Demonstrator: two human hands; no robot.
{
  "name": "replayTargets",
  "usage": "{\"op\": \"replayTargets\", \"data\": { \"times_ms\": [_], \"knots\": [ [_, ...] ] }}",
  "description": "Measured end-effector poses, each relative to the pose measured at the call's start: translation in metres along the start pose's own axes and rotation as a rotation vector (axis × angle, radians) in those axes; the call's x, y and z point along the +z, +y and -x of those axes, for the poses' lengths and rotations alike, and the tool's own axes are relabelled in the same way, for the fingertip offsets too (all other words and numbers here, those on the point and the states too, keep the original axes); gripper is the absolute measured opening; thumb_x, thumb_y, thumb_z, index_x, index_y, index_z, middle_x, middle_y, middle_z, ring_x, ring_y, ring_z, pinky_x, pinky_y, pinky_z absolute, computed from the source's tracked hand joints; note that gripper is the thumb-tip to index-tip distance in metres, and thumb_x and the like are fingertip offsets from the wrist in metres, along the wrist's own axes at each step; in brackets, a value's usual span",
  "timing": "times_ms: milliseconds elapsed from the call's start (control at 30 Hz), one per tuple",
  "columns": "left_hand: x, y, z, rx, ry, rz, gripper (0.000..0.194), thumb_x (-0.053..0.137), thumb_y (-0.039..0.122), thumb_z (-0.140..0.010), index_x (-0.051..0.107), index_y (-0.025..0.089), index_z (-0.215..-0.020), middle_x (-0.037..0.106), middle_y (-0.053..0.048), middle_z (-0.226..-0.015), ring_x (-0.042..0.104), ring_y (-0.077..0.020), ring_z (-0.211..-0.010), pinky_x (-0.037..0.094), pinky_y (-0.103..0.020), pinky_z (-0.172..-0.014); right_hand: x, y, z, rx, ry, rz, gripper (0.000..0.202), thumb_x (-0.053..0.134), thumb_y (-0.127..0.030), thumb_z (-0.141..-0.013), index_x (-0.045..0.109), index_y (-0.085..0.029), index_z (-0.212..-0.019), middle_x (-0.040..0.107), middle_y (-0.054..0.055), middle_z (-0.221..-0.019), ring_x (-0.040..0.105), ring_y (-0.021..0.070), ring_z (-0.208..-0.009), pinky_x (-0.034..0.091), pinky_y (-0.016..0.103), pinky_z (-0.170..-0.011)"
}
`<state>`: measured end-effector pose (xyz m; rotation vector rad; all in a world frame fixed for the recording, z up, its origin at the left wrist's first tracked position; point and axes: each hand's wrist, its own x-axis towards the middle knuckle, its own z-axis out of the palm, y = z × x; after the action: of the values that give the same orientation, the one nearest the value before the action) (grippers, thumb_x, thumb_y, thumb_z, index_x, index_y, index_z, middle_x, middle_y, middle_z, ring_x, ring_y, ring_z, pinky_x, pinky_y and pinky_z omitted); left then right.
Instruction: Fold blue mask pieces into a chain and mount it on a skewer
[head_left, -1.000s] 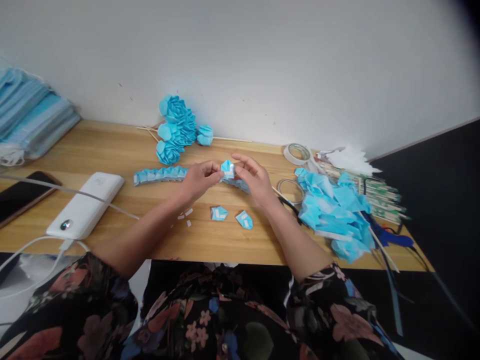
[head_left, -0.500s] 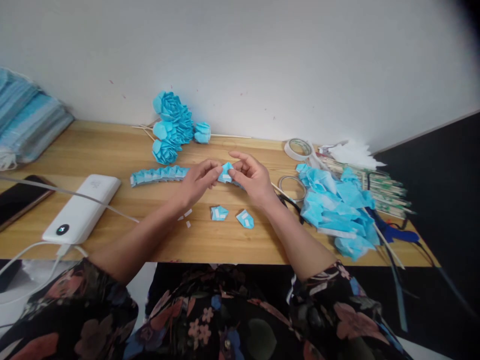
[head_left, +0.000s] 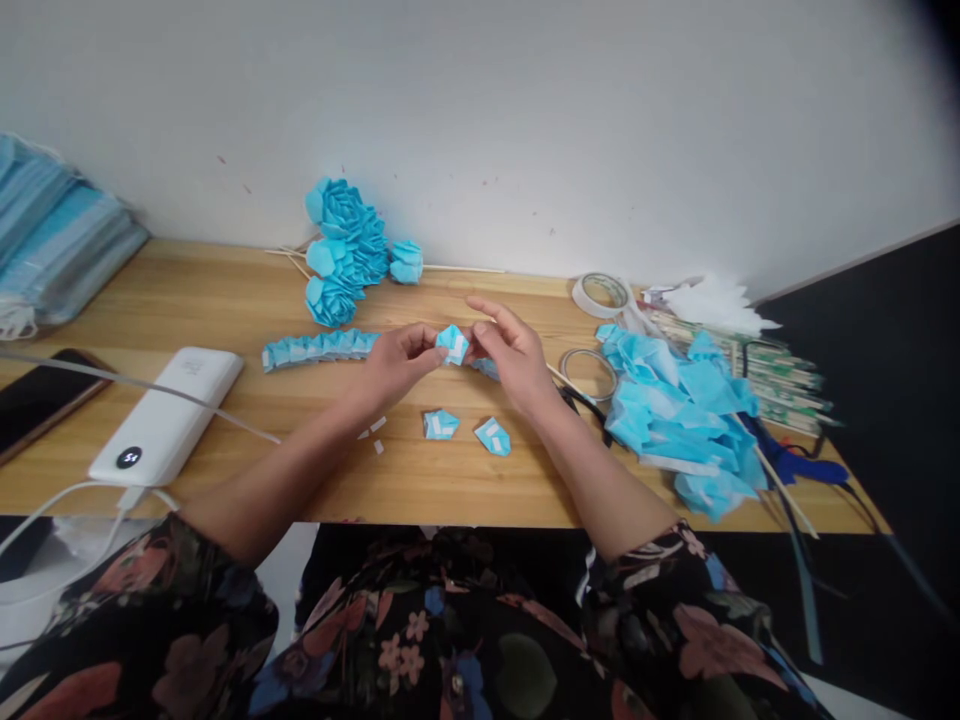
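Between the thumb and fingers of my left hand (head_left: 405,362) is a folded light-blue petal (head_left: 452,345) with white strips of tape on its face. Just to its right, my right hand (head_left: 514,358) has thumb and fingertip pinched at the petal's edge, its index finger raised; whatever is in that pinch is too small to make out. Two more folded petals lie on the table below, a left one (head_left: 441,425) and a right one (head_left: 493,436). A long row of folded blue petals (head_left: 319,349) lies left of my left hand, and more blue material shows partly behind my right hand.
Blue fabric roses (head_left: 345,250) lie at the back. Tape rolls (head_left: 600,294), crumpled blue fabric (head_left: 675,410) and a blue-handled tool (head_left: 806,468) are on the right. A white power bank (head_left: 169,415), a phone (head_left: 49,400) and stacked masks (head_left: 67,240) occupy the left.
My right thumb has moved off the petal's face to its right edge, showing more of the white tape. My left hand keeps its hold. The view has shifted slightly.
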<state>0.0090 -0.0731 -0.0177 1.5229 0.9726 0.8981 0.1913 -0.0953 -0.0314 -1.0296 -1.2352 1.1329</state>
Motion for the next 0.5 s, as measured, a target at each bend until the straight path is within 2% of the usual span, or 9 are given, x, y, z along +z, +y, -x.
{"op": "replayTargets", "data": {
  "times_ms": [67, 200, 367, 500],
  "knots": [
    [-0.0007, -0.0015, -0.0009, -0.001, 0.023, 0.043, 0.026, 0.070, 0.040, -0.070, 0.057, 0.018, -0.070, 0.051, 0.003, -0.061, 0.041, -0.0098, -0.058, 0.033, -0.026, -0.058, -0.0002, -0.0015, 0.0005, 0.006, -0.008, -0.023, 0.039, 0.064, -0.044, -0.090, 0.064, -0.027, -0.125, 0.069, 0.000, -0.088, 0.063, 0.0133, -0.076, 0.054, 0.028, -0.072],
    [-0.0011, -0.0042, -0.0020, 0.019, 0.058, 0.076, 0.026, 0.072, 0.040, -0.071, 0.058, 0.018, -0.072, 0.055, 0.002, -0.063, 0.045, -0.0105, -0.059, 0.037, -0.025, -0.058, 0.0023, -0.0028, 0.0019, 0.014, -0.101, 0.009, 0.046, 0.071, -0.041, -0.085, 0.062, -0.027, -0.128, 0.067, 0.000, -0.090, 0.062, 0.0149, -0.083, 0.053, 0.029, -0.076],
    [0.0004, -0.0005, -0.0002, 0.056, 0.032, 0.018, 0.027, 0.071, 0.042, -0.074, 0.060, 0.017, -0.073, 0.056, 0.002, -0.065, 0.045, -0.0102, -0.059, 0.036, -0.025, -0.058, 0.0041, 0.0004, 0.0015, -0.028, -0.121, 0.091, 0.045, 0.068, -0.032, -0.085, 0.060, -0.026, -0.129, 0.062, -0.002, -0.088, 0.059, 0.0141, -0.080, 0.049, 0.030, -0.076],
    [-0.0003, 0.0040, 0.0008, 0.043, 0.008, 0.007, 0.035, 0.069, 0.051, -0.078, 0.063, 0.017, -0.082, 0.059, 0.000, -0.071, 0.050, -0.0125, -0.065, 0.041, -0.026, -0.061, 0.0037, 0.0002, 0.0018, -0.039, -0.133, 0.117, 0.045, 0.066, -0.027, -0.084, 0.059, -0.026, -0.129, 0.060, -0.003, -0.084, 0.056, 0.0135, -0.075, 0.046, 0.030, -0.073]
  ]
}}
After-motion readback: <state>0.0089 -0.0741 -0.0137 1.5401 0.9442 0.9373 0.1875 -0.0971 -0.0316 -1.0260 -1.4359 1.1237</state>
